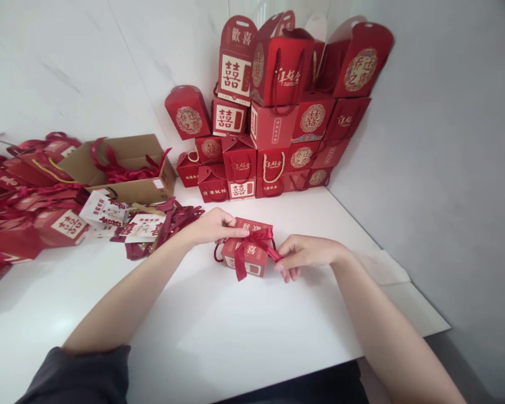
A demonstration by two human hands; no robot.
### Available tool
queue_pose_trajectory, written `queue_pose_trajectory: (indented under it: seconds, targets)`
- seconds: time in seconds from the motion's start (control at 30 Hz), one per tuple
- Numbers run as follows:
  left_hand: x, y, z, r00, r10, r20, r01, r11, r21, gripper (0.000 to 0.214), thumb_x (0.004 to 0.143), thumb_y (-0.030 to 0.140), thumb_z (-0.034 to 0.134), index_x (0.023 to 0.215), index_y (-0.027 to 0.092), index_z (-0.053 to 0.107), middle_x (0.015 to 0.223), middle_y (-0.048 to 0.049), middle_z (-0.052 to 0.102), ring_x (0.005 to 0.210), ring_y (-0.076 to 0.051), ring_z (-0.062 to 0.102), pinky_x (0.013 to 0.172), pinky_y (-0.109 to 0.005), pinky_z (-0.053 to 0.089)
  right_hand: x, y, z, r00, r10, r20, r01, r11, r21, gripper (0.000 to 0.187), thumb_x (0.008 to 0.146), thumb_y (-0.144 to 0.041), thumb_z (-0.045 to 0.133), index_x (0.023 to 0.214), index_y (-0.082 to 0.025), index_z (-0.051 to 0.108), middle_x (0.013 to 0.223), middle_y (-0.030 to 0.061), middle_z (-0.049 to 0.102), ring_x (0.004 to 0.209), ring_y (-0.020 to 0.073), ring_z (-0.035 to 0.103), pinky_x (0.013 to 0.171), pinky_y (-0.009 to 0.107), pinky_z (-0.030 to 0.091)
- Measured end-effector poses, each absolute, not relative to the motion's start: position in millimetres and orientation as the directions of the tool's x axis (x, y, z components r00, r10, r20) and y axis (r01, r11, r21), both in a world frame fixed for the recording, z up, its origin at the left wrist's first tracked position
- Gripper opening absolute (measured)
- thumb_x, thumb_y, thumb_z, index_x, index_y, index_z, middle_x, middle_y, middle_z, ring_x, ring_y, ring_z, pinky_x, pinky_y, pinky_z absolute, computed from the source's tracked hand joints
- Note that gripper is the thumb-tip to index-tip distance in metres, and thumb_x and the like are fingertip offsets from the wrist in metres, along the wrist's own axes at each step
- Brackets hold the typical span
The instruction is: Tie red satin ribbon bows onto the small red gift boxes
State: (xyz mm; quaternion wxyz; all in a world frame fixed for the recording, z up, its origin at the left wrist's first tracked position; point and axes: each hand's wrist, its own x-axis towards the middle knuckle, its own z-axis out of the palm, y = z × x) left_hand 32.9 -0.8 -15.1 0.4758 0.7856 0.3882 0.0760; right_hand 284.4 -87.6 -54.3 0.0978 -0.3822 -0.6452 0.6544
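A small red gift box (256,257) with pale lettering lies on the white table between my hands. Across its top runs a red satin ribbon (258,236), looped into a bow, with one tail hanging down the near side. My left hand (219,226) is at the box's upper left, thumb and fingers pinched on the ribbon by the bow. On the right, my right hand (302,255) closes its fingers on the other ribbon tail, which stretches from the knot. A dark red cord handle (217,253) sticks out at the box's left side.
Stacked red gift boxes (273,134) stand against the wall behind. To the left are an open cardboard box (147,192) of red ribbons, printed white cards (145,226) on a pile of ribbon pieces, and many finished-looking red boxes (56,230). A grey wall (437,140) borders the right.
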Motion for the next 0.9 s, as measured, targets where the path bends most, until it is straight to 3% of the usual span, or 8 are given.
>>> queue_pose_trajectory:
  seconds: [0.1, 0.17, 0.27, 0.33, 0.53, 0.8, 0.9]
  targets:
    - [34.4, -5.1, -16.7, 0.66, 0.732, -0.17, 0.569, -0.338, 0.75, 0.057, 0.07, 0.058, 0.066, 0.049, 0.017, 0.033, 0.046, 0.0064, 0.029, 0.043, -0.005, 0.027, 0.044, -0.023, 0.019, 308.6, -89.3, -48.2, -0.697, 0.622, -0.355, 0.406, -0.065, -0.911, 0.027, 0.075, -0.039, 0.073, 0.085, -0.014, 0.071, 0.084, 0.0048, 0.072, 0.074, 0.0138, 0.066, 0.068, 0.023, 0.051]
    - [36.5, -10.2, -18.9, 0.611, 0.786, -0.094, 0.601, -0.384, 0.701, 0.059, 0.072, 0.062, 0.062, 0.049, 0.017, 0.03, 0.048, 0.0059, 0.025, 0.045, -0.006, 0.022, 0.046, -0.024, 0.015, 321.8, -88.8, -44.8, -0.633, 0.714, -0.298, 0.337, -0.092, -0.937, 0.029, 0.078, -0.037, 0.07, 0.095, -0.014, 0.068, 0.088, 0.0066, 0.073, 0.077, 0.0149, 0.067, 0.073, 0.025, 0.052]
    - [39.1, -17.0, -21.3, 0.555, 0.832, -0.029, 0.674, -0.428, 0.603, 0.061, 0.071, 0.067, 0.059, 0.049, 0.017, 0.03, 0.05, 0.005, 0.023, 0.047, -0.007, 0.02, 0.046, -0.025, 0.014, 318.7, -85.3, -44.2, -0.367, 0.92, -0.137, 0.188, -0.071, -0.98, 0.032, 0.087, -0.044, 0.059, 0.1, -0.016, 0.061, 0.068, 0.0036, 0.071, 0.056, 0.0121, 0.064, 0.058, 0.023, 0.051]
    - [39.6, -19.0, -21.6, 0.548, 0.836, -0.026, 0.708, -0.448, 0.546, 0.063, 0.068, 0.07, 0.059, 0.049, 0.017, 0.031, 0.049, 0.0049, 0.024, 0.047, -0.007, 0.022, 0.046, -0.026, 0.015, 302.2, -83.1, -46.5, -0.245, 0.968, -0.055, 0.106, -0.029, -0.994, 0.034, 0.089, -0.049, 0.054, 0.102, -0.018, 0.056, 0.055, -0.0006, 0.067, 0.041, 0.01, 0.056, 0.045, 0.02, 0.045]
    - [38.1, -18.4, -19.1, 0.562, 0.824, -0.077, 0.75, -0.469, 0.466, 0.06, 0.061, 0.076, 0.06, 0.056, 0.017, 0.055, 0.05, 0.0036, 0.046, 0.048, -0.009, 0.036, 0.047, -0.024, 0.024, 259.6, -84.4, -55.1, -0.413, 0.904, -0.108, 0.028, -0.106, -0.994, 0.031, 0.086, -0.05, 0.059, 0.089, -0.02, 0.051, 0.051, -0.0025, 0.066, 0.031, 0.0094, 0.051, 0.032, 0.016, 0.036]
    - [41.0, -20.4, -10.1, 0.57, 0.817, -0.082, 0.767, -0.494, 0.409, 0.057, 0.058, 0.076, 0.063, 0.077, 0.024, 0.074, 0.06, 0.0016, 0.064, 0.055, -0.013, 0.051, 0.052, -0.023, 0.03, 265.8, -80.3, -60.6, -0.436, 0.891, -0.123, 0.034, -0.12, -0.992, 0.035, 0.085, -0.05, 0.06, 0.074, -0.017, 0.055, 0.044, -0.004, 0.061, 0.035, 0.009, 0.054, 0.038, 0.018, 0.044]
    - [39.2, -18.4, -8.7, 0.599, 0.798, -0.073, 0.744, -0.521, 0.418, 0.053, 0.058, 0.073, 0.066, 0.073, 0.023, 0.074, 0.058, 0.0017, 0.063, 0.054, -0.012, 0.05, 0.053, -0.023, 0.031, 267.0, -79.3, -63.5, -0.449, 0.886, -0.12, 0.013, -0.128, -0.992, 0.034, 0.085, -0.05, 0.06, 0.075, -0.017, 0.055, 0.043, -0.0045, 0.06, 0.036, 0.0094, 0.055, 0.04, 0.018, 0.045]
